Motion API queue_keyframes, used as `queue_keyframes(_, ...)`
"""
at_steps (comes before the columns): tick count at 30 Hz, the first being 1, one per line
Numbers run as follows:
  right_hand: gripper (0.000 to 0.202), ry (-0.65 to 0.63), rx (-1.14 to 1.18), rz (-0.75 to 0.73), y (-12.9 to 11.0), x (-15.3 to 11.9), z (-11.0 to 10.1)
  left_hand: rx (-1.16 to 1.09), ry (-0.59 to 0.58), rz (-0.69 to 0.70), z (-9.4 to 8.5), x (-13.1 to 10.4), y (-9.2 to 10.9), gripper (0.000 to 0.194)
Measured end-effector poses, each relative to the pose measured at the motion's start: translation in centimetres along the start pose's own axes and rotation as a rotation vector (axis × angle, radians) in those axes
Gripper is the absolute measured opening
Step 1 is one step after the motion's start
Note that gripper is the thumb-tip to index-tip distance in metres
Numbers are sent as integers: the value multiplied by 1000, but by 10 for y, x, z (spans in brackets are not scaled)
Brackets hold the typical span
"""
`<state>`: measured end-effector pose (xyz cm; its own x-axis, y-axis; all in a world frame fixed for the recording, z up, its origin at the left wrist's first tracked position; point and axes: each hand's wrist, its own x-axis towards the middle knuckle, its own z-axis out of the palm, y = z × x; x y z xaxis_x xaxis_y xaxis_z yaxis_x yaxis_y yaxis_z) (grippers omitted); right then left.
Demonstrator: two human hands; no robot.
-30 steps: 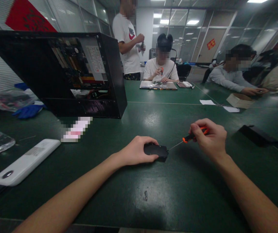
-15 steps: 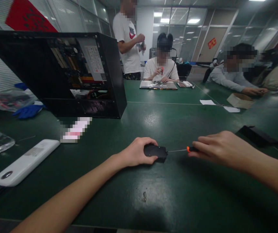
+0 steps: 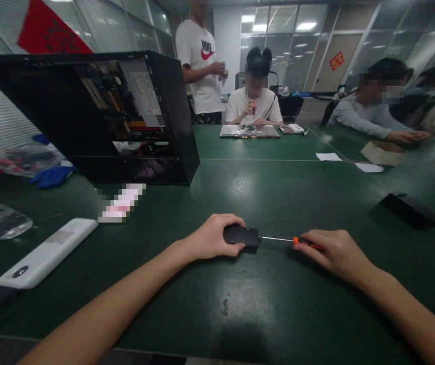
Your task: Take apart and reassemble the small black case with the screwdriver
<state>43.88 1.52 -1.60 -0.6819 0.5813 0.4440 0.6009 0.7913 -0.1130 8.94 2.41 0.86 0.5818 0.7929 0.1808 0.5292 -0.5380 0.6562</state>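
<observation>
My left hand [image 3: 215,236] is wrapped round the left end of a small black box-shaped device [image 3: 246,236] on the green table. Its kind I cannot tell. In my right hand [image 3: 333,251] is a screwdriver [image 3: 296,240] with an orange and black handle, its fingers closed on the grip. The thin metal shaft points left and lies nearly level, its tip at the device's right end. Whether the tip is seated in anything is too small to make out.
An open black computer case [image 3: 175,116] stands at the back left. Nearer lie a white power strip [image 3: 48,253], blue gloves [image 3: 52,176] and a clear plastic item [image 3: 2,218]. A black object [image 3: 411,209] and a cardboard box [image 3: 383,153] are on the right. Several people work beyond the table.
My right hand has dropped slightly and turned, with its wrist lower and the screwdriver still in it. The left hand keeps its hold on the device. The view has shifted a little.
</observation>
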Motion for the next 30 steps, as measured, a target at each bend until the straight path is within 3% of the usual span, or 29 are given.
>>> queue_keyframes(5, 29, 26, -154, -107, 0, 1, -5, 23, 2, 14, 0, 0, 0, 35)
queue_keyframes(9, 28, 27, -424, -322, -6, 22, -37, 28, -1, 36, 1, 0, -2, 35)
queue_keyframes(14, 20, -181, -519, -514, -21, 74, -79, 34, 17, 47, 2, 0, -2, 36)
queue_keyframes(18, 33, -370, -409, -332, -18, 101, -84, 41, 12, 32, 3, 0, -2, 38)
queue_keyframes(23, 51, -470, -21, 19, 0, 80, -66, 32, 16, 22, 2, 0, -2, 39)
queue_keyframes(27, 54, -443, 181, 196, 3, 43, -39, 24, 19, 27, 2, -1, -2, 38)
queue_keyframes(30, 48, -308, 147, 153, 3, 20, -16, 19, 18, 31, 1, -1, -2, 38)
